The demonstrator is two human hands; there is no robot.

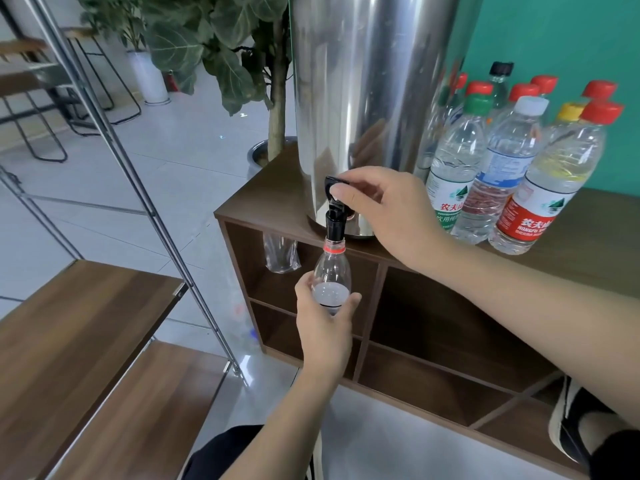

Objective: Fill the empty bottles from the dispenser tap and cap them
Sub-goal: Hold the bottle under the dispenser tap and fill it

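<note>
Head view: right hand (388, 209) fingers pinching tap lever (334, 183), left hand (323, 323) wrapped round bottle (331, 271) below spout (335, 223). Probable overflow onto fingers if lever held late.

Brown wooden cabinet (588, 237) top: steel dispenser (374, 98) beside clustered capped bottles (491, 168).

Steel dispenser (374, 98) on a brown cabinet (588, 244), black tap (335, 216) at its base. Right hand (384, 209): fingers curled on the tap lever (334, 183). Left hand (323, 323): grips a clear bottle (331, 271), uncapped, mouth directly under the tap, red ring at the neck. Capped bottles (512, 161) clustered just beside the dispenser, caps red, green, white, yellow and black. Potted plant (221, 46) behind. Wooden shelves (86, 323) at left.
</note>
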